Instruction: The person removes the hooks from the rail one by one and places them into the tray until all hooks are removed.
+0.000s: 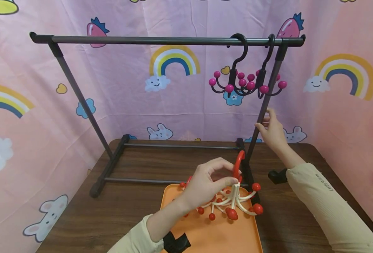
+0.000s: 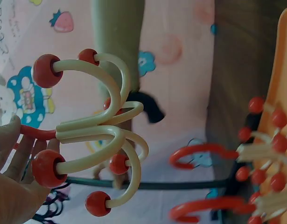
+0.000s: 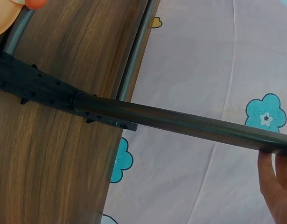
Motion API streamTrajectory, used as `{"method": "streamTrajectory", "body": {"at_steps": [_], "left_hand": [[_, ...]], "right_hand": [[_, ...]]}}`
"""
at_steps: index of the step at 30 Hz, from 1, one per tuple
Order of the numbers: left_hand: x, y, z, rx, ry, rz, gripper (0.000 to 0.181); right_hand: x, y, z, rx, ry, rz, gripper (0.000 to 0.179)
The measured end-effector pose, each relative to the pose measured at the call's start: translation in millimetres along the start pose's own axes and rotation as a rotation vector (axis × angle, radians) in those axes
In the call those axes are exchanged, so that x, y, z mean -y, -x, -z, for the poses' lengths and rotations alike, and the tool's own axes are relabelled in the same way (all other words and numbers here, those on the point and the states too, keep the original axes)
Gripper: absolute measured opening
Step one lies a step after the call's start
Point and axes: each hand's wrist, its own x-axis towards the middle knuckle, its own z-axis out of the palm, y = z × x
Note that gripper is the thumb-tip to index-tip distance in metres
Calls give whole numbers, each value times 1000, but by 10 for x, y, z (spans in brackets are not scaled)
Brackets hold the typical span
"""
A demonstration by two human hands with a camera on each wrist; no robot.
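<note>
My left hand [image 1: 205, 181] holds a multi-arm hanger by its red hook [image 1: 238, 165], above an orange tray [image 1: 218, 235]. The hanger's cream arms [image 2: 85, 135] curve outward and end in red balls, filling much of the left wrist view. More red-and-cream hangers [image 2: 267, 151] lie on the tray. Off to the right, my right hand [image 1: 272, 131] grips the dark upright post [image 1: 266, 100] of a garment rack between thumb and fingers. Seen from the right wrist, fingertips [image 3: 267, 161] touch the edge of that post. Two black hangers [image 1: 233, 79] with pink balls hang from the rack's top rail [image 1: 142, 40], near its right end.
The rack's feet [image 1: 110, 168] and lower bars [image 1: 186, 146] stand on a dark wood table [image 1: 79, 218]. A black piece [image 1: 176, 242] shows on the tray, and another dark object [image 1: 277, 176] is by the right sleeve. Patterned pink cloth [image 1: 126, 88] surrounds the table.
</note>
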Motion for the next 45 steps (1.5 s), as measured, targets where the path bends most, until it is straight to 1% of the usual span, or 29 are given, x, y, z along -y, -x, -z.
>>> {"method": "streamTrajectory", "body": {"at_steps": [6,9,11,14,15,17,19,22,23,24,25,26,28,30,32,34,37,41,43,44,45], "left_hand": [[148,115,-207,16,62,66,18],[223,170,-299,33,75,73,18],[273,203,-358,42,81,63,17],[363,248,-449,49,65,2,16],[391,264,-477,52,72,-7,16],[453,298,-528,63,54,-48,16],[509,339,-568,69,22,-58,16],[589,394,-612,74,-89,-80,16],[615,408,-623,74,-100,-76,16],[639,422,-632,71,-133,-75,15],[668,434,-640,70,-161,-86,15],[693,445,-647,62,-202,-97,15],[743,468,-656,45,-231,-94,15],[800,488,-662,25,-300,-120,14],[860,508,-671,11,-332,-135,14],[923,524,-683,5,-342,-152,13],[1006,548,-705,7,-329,-150,12],[1114,604,-732,41,-323,-98,11],[1158,630,-739,59,-333,-86,11],[1175,640,-742,63,-322,-70,11],[1184,647,-742,62,-323,-71,11]], "right_hand": [[2,1,7,-1,-6,9,46],[6,4,11,8,-5,-1,47],[8,5,12,12,-4,-6,47],[4,3,11,15,-5,-11,46],[4,3,10,14,-6,-10,47],[1,-2,7,14,-10,-10,47],[-2,-4,5,12,-12,-7,47],[-7,-2,5,8,-12,-1,47],[-9,-3,6,6,-10,1,47],[-12,-4,6,5,-10,2,46],[-14,-4,5,4,-9,3,46],[-14,-4,5,4,-10,4,46],[-14,-7,4,4,-11,6,46],[-16,-11,3,2,-13,7,46],[-14,-10,4,0,-14,10,46],[-13,-9,5,0,-17,13,46],[-12,-5,4,1,-16,12,46],[-12,-6,-1,8,-12,1,47],[-7,-6,0,12,-12,-5,48],[-5,-7,1,13,-12,-8,48],[-5,-11,0,14,-13,-10,48]]}}
